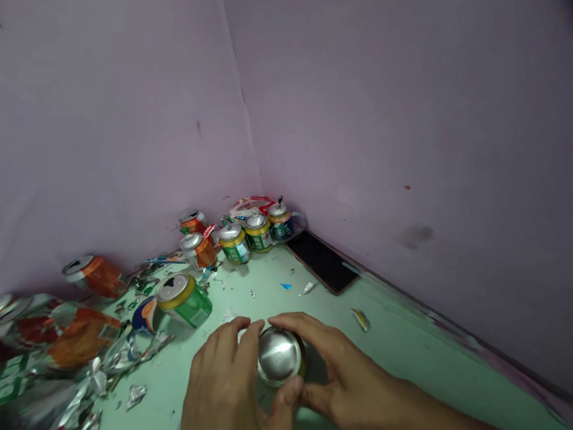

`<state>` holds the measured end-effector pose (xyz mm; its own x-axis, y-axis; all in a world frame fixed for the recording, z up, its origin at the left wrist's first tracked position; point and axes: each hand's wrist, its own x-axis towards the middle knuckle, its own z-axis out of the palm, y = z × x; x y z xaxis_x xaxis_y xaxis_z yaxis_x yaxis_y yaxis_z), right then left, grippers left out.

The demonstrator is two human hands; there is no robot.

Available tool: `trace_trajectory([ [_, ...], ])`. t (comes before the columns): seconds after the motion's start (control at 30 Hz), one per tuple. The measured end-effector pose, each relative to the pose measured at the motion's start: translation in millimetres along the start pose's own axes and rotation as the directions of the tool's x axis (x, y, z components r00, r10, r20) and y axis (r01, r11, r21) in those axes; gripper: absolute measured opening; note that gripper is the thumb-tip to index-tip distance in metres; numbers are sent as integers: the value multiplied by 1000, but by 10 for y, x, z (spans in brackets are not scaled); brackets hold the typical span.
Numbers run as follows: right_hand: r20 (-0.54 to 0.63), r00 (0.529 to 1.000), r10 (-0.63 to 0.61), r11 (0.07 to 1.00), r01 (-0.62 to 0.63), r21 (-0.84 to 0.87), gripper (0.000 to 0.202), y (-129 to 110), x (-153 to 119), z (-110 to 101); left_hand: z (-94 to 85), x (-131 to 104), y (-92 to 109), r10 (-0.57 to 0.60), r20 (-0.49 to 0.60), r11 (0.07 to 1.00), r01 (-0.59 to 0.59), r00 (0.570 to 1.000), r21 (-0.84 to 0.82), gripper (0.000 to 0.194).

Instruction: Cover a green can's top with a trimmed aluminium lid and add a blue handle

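Note:
A short can piece [279, 356] stands on the table with its shiny, rounded silver base facing up; a yellowish rim shows at its side. Curled around its left side is my left hand [226, 387], with the thumb at the near edge. My right hand [340, 371] wraps the right side, index finger along the far edge and thumb close to the left thumb. Most of the can's wall is hidden by the fingers. Just beyond my left hand, a green and yellow can [186, 301] with an opened top leans on the table.
Several cut cans, one being a green and yellow can [258, 233], stand near the wall corner. A phone [323, 262] lies along the right wall. Crushed orange cans [79, 333] and metal scraps [136, 395] spread across the left. A small yellow scrap [360, 319] lies right.

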<state>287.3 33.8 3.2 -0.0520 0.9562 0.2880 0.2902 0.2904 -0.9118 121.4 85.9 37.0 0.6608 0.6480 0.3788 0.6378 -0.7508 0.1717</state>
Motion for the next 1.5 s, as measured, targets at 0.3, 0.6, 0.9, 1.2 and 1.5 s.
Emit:
trace_trajectory([
  [0.3,9,987,159,986,-158,-49,72,28,-47,10,-318,-130,-286,-166,-125,986,168,978,8,42],
  [0.6,6,990,140,989,-140,-44,66,11,-28,18,-179,-255,-239,-126,-82,992,125,989,-18,37],
  [0.9,-82,997,-5,981,-11,-191,67,12,-54,24,-86,-100,31,-335,93,833,341,938,-435,47],
  [1.2,241,822,-517,472,508,-720,42,-317,98,-166,-42,78,182,-210,775,-635,520,596,-571,33],
  [1.5,271,865,-423,553,483,-679,44,-439,290,-237,-59,87,135,-316,839,-715,470,443,-518,24],
])
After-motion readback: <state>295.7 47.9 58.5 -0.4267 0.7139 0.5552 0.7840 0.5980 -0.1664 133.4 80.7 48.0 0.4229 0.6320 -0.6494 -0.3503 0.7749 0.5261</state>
